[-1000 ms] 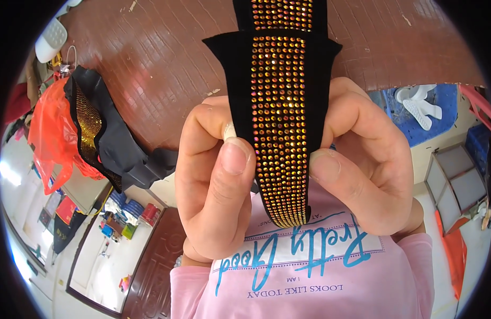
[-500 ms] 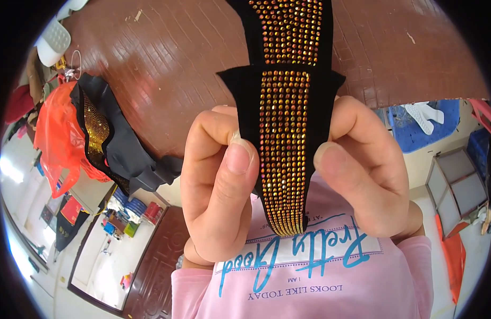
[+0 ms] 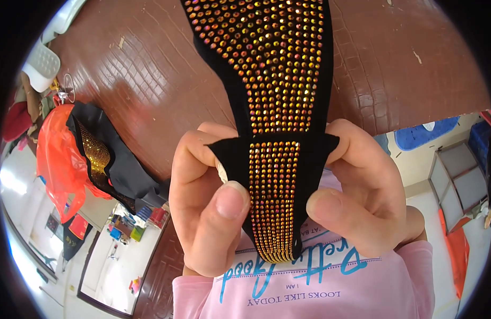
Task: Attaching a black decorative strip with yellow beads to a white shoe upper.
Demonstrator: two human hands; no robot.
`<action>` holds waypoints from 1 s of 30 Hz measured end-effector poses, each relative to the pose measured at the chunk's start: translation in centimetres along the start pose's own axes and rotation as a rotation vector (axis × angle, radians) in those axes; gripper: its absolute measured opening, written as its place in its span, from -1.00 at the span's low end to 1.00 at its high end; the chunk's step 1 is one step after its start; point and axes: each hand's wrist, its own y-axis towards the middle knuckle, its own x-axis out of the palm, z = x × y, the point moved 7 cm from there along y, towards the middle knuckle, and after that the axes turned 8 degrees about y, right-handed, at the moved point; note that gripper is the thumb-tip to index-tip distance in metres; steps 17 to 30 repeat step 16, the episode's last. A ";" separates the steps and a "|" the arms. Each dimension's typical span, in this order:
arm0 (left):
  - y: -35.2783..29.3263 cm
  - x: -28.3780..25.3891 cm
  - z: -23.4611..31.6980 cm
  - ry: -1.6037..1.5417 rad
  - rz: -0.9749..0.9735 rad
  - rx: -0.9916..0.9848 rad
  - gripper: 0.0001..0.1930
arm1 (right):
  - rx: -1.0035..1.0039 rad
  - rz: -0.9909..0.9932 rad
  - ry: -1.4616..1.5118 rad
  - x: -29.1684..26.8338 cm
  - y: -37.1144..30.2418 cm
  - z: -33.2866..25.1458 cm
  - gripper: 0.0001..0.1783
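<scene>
Between my hands is a black rhinestone-studded fabric strip (image 3: 274, 196), its rows of gold-orange stones running lengthwise. A seam-like fold crosses it, with pointed black corners sticking out at both sides. Beyond the fold the strip widens and runs out of the top of the view. My left hand (image 3: 208, 202) pinches the left edge, thumb on top and fingers curled behind. Gripping the right edge the same way is my right hand (image 3: 362, 196). The near end of the strip curves down in front of my pink shirt (image 3: 309, 295); what lies behind it is hidden.
A brown crocodile-patterned table surface (image 3: 134, 58) spreads beyond my hands. At its left, a black piece with gold stones (image 3: 96, 154) lies by an orange-red plastic bag (image 3: 57, 159). A blue tray (image 3: 426, 133) and grey-panelled frame (image 3: 458, 178) are at the right.
The strip has come lower and nearer, so its wide studded part beyond the fold shows more. Both hands keep their pinch on its edges. The view has shifted slightly.
</scene>
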 end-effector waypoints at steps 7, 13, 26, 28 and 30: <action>0.9 -0.5 0.9 0.233 -0.107 0.234 -0.75 | 0.024 0.106 -0.035 -0.3 -0.2 -0.2 -0.76; 0.6 -0.6 2.6 0.382 -0.223 0.690 -0.74 | -0.057 -0.089 -0.211 -0.6 0.4 -0.6 -0.77; 1.6 -0.8 1.2 0.325 -0.215 0.275 -0.73 | 0.065 0.010 -0.030 -0.4 0.0 0.0 -0.70; 1.6 -0.8 1.2 0.325 -0.215 0.275 -0.73 | 0.065 0.010 -0.030 -0.4 0.0 0.0 -0.70; 1.6 -0.8 1.2 0.325 -0.215 0.275 -0.73 | 0.065 0.010 -0.030 -0.4 0.0 0.0 -0.70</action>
